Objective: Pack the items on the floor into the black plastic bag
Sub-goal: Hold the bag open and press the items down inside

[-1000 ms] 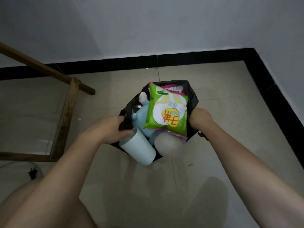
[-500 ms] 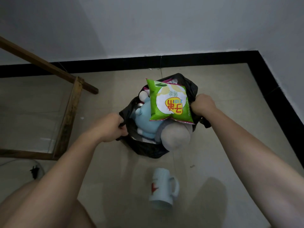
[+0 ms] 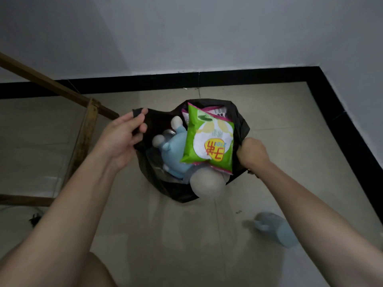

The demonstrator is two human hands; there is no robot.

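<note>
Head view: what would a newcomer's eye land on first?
The bright green crinkly snack packet sticks up from the overfull black plastic bag at the centre, beside a light blue plush toy and a grey rounded object. The left hand pinches the bag's left edge and the right hand grips its right edge. A pale blue mug lies on the tiled floor at lower right, outside the bag.

Readable markings appear on one item only, the green snack packet (image 3: 207,139), and they are seen upside down from the head camera.

- Yellow oval (image 3: 214,151) on the packet front: two large red Chinese characters that appear to be "子弟". Small blue Latin letters beside them appear to read "ZIDI".
- Pale print above the oval is too blurred to read.
- Pink-edged packet (image 3: 215,110) behind it: barcode-like panel, illegible.
</note>
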